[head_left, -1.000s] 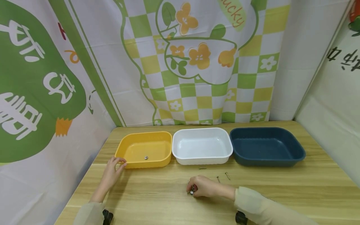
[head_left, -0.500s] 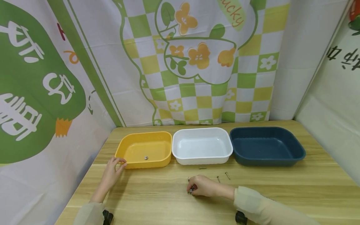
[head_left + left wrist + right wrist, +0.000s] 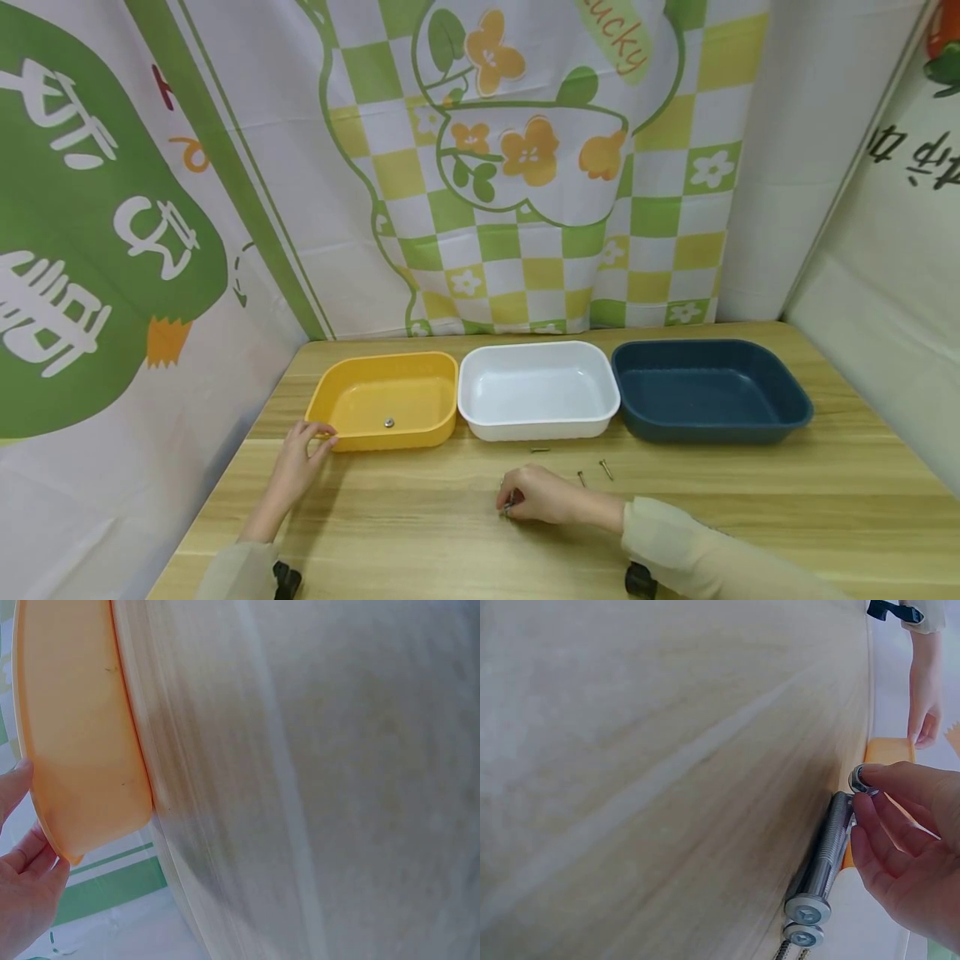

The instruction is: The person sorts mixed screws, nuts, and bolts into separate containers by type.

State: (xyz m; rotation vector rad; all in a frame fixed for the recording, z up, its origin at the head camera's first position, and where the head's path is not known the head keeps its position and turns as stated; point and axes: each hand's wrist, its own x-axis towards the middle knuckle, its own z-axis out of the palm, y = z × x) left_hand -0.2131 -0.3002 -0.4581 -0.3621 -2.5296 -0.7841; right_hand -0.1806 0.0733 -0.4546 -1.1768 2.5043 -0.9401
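My left hand (image 3: 295, 460) holds the near left corner of the yellow tray (image 3: 423, 437), thumb and fingers at its rim. My right hand (image 3: 542, 495) is low over the table in front of the white tray. In the right wrist view its thumb and fingertips pinch a small silver nut (image 3: 861, 781). Right beside those fingertips, two silver bolts (image 3: 826, 851) lie side by side on the wood, heads toward the camera. In the head view the hand mostly hides them. One metal nut (image 3: 388, 422) lies inside the yellow tray.
A white tray (image 3: 538, 432) stands in the middle of the row and a dark blue tray (image 3: 712, 434) at the right. Thin brassy screws lie before them: one screw (image 3: 540, 450) near the white tray, another screw (image 3: 607, 470) and a third screw (image 3: 582, 478) further right.
My right fingers have shifted slightly around the metal pieces, and the shiny piece below them shows less in the head view. The left hand stays on the yellow tray's corner.
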